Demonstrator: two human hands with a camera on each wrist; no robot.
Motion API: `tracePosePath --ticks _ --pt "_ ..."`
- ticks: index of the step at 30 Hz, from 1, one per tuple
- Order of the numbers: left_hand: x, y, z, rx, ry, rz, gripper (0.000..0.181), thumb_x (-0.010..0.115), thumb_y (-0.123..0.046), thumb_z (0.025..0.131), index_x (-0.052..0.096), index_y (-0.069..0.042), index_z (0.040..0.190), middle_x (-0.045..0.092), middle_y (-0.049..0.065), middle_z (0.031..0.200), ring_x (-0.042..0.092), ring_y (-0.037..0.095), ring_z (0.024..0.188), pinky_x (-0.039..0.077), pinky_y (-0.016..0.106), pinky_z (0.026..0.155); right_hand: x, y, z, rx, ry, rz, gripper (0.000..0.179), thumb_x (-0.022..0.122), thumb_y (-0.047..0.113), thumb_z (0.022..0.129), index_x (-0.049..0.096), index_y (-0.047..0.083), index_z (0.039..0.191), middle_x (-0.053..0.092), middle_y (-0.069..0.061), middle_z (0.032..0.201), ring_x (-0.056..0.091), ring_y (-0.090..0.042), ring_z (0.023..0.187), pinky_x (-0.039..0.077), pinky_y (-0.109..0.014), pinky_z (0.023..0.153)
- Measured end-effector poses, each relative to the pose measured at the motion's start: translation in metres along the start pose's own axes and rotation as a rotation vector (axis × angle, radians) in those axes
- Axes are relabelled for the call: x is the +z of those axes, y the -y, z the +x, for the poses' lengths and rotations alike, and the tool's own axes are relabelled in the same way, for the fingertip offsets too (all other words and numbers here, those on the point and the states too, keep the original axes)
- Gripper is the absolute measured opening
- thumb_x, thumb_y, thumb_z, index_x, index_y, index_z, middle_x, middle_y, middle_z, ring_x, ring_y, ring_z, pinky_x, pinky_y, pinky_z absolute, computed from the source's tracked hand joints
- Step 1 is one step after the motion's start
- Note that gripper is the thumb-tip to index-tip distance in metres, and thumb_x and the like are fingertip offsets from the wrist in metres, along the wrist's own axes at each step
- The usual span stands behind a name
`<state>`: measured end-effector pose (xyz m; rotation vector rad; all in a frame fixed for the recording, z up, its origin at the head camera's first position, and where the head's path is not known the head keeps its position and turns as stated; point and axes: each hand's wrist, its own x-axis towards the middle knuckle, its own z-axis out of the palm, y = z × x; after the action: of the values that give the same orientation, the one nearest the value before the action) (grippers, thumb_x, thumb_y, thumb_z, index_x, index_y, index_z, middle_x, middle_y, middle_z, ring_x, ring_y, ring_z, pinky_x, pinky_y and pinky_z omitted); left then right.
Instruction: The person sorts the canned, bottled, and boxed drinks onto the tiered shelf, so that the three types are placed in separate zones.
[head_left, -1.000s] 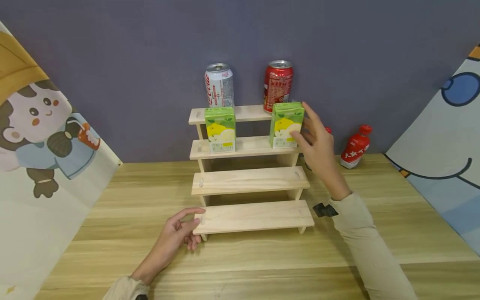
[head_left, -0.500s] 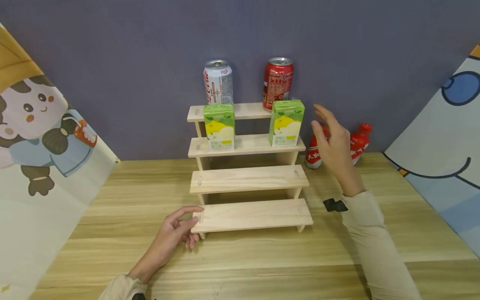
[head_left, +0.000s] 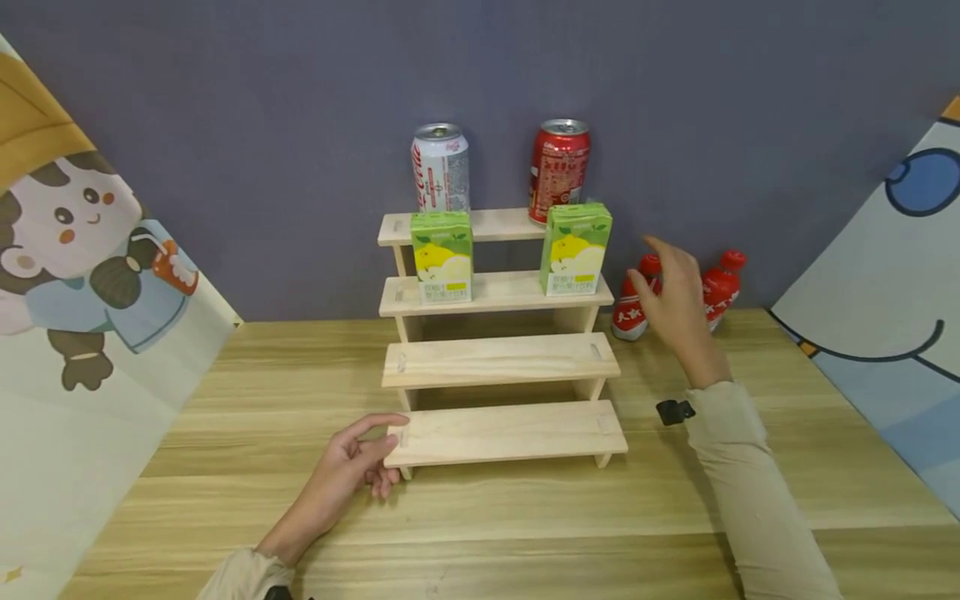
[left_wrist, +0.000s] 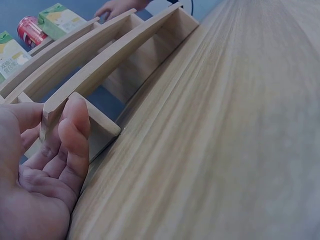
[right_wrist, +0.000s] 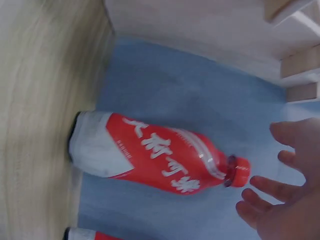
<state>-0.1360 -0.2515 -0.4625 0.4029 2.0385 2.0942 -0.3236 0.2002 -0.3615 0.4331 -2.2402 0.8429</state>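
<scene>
A stepped wooden display rack (head_left: 502,435) stands on the table. My left hand (head_left: 348,467) pinches the left end of its lowest step, thumb on one face and fingers beneath, as the left wrist view shows. My right hand (head_left: 678,308) is at the right of the rack, fingers spread and holding nothing. Close to its fingertips in the right wrist view is the red cap of a cola bottle (right_wrist: 165,155). A second red bottle (head_left: 722,287) stands to the right, partly behind the hand. Two green juice boxes (head_left: 442,258) (head_left: 576,250) stand on the third step.
On the top step are a white cola can (head_left: 440,171) at left and a red cola can (head_left: 559,171) at right, each partly behind a juice box. A dark wall (head_left: 300,167) rises behind the rack. Printed cartoon panels (head_left: 112,250) flank the table (head_left: 480,533).
My right hand has let go of the right juice box and moved right and slightly down, toward the red bottles. The juice box stays on the step, and my left hand keeps its place.
</scene>
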Motion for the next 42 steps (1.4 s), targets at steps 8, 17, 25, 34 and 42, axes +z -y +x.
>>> tracePosePath --ticks 8,17,25,34,42 --pt "0.001 0.000 0.001 -0.016 -0.003 0.006 0.039 0.054 -0.017 0.104 0.049 0.000 0.139 0.070 0.014 0.071 0.063 0.016 0.054 0.051 0.027 0.046 0.003 -0.018 -0.008 0.106 0.097 -0.045 0.060 0.068 -0.003 0.088 0.044 -0.004 0.143 0.046 -0.032 0.140 0.040 -0.054 0.127 0.031 -0.065 0.108" --pt "0.000 0.000 0.001 -0.019 0.003 0.003 0.039 0.053 -0.017 0.104 0.048 0.000 0.139 0.070 0.015 0.071 0.063 0.016 0.054 0.051 0.027 0.046 0.014 -0.034 -0.019 0.175 0.134 -0.032 0.080 0.077 0.004 0.086 0.030 0.007 0.151 0.054 -0.034 0.127 0.054 -0.053 0.111 0.045 -0.067 0.088" --pt "0.000 0.001 0.001 -0.002 0.009 -0.007 0.038 0.053 -0.015 0.104 0.048 0.001 0.139 0.071 0.012 0.070 0.063 0.016 0.054 0.052 0.026 0.046 0.024 -0.043 -0.021 0.133 0.075 -0.021 0.082 0.078 0.001 0.083 0.031 0.007 0.149 0.058 -0.035 0.123 0.056 -0.052 0.111 0.047 -0.065 0.090" --pt "0.000 0.000 0.000 -0.008 0.002 -0.006 0.038 0.053 -0.015 0.104 0.048 0.001 0.139 0.071 0.010 0.070 0.063 0.016 0.054 0.051 0.026 0.046 0.023 -0.040 -0.021 0.106 0.067 -0.005 0.079 0.079 0.000 0.083 0.033 0.005 0.147 0.058 -0.034 0.125 0.057 -0.051 0.111 0.047 -0.064 0.091" --pt "0.001 -0.001 0.000 0.001 -0.001 -0.004 0.039 0.053 -0.015 0.104 0.048 0.001 0.139 0.071 0.013 0.070 0.063 0.016 0.054 0.051 0.027 0.046 0.021 -0.038 -0.021 0.093 0.057 -0.010 0.078 0.080 -0.001 0.082 0.035 0.004 0.145 0.060 -0.035 0.117 0.056 -0.044 0.082 0.047 -0.059 0.076"
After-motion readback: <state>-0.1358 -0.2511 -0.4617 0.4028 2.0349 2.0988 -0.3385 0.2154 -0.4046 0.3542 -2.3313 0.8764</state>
